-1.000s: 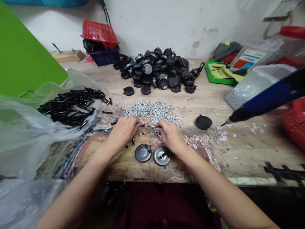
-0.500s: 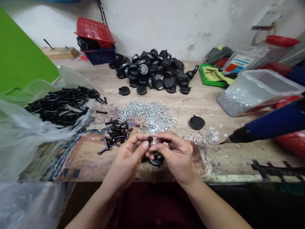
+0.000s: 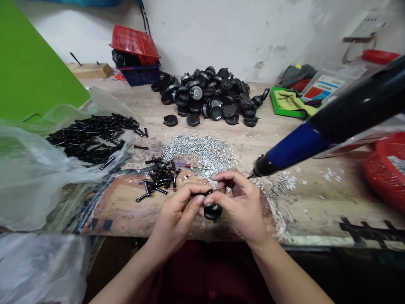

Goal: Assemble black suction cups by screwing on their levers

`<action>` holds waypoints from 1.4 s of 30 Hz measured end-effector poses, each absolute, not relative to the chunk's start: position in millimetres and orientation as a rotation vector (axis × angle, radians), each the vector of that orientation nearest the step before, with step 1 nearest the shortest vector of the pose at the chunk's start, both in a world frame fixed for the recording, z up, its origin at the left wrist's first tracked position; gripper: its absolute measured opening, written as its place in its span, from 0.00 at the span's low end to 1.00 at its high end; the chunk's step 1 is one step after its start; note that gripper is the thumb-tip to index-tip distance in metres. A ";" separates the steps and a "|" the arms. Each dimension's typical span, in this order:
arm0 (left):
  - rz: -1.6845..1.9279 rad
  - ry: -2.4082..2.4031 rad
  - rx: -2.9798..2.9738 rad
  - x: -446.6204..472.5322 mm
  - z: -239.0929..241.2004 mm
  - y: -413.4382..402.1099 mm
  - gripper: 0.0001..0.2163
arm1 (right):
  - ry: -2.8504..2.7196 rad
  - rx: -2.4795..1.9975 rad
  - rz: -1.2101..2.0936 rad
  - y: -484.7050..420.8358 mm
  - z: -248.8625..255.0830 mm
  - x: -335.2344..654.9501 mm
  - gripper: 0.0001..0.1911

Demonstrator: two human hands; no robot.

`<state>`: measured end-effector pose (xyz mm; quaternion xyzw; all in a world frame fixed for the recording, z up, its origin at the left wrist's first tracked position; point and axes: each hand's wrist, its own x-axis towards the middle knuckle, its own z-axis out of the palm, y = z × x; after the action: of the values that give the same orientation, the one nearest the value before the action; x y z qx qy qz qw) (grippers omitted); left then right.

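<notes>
Low at the front of the bench, my left hand (image 3: 185, 207) pinches a small black part at the upper edge of a glossy black round piece (image 3: 212, 212). My right hand (image 3: 238, 202) sits close on the other side. Its thumb rests against the small part near my left thumb, while its curled index finger is raised apart from it. How the small part and round piece join is hidden by the fingers. Short black bars (image 3: 163, 179) lie left of my hands. Silver screws (image 3: 196, 147) and small white pieces (image 3: 211, 169) are heaped just beyond.
A blue-and-black power screwdriver (image 3: 294, 145) slants in from the right, its tip close to my right hand. Black round parts (image 3: 205, 95) are piled against the wall. A plastic bag (image 3: 28, 169) of black bars is left; a red basket (image 3: 384, 169) stands right.
The screwdriver has swung leftward, its tip now near my right hand. My right index finger has lifted away from the thumb. The whole view has shifted slightly.
</notes>
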<state>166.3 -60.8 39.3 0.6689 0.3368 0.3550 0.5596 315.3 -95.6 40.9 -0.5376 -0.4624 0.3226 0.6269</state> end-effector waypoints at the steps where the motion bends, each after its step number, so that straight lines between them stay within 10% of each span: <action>1: 0.797 0.788 1.589 164.7 39.9 -59.6 0.08 | -1.001 -1.234 0.848 -93.0 39.4 316.8 0.16; 7: 0.637 0.831 1.515 152.0 46.1 -48.9 0.05 | -0.918 -1.071 1.397 -78.8 28.2 322.2 0.18; 18: 0.655 1.171 2.144 128.7 4.8 -42.8 0.06 | -2.140 -1.718 0.595 -68.4 29.1 309.6 0.09; 42: 0.618 1.128 2.685 153.0 -8.1 -55.9 0.07 | -2.023 -1.307 1.181 -30.1 3.7 338.9 0.09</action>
<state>153.0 -55.9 -8.1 0.8989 0.3775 0.2070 0.0819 338.9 -30.1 3.7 -0.4744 -0.7345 0.4287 0.2274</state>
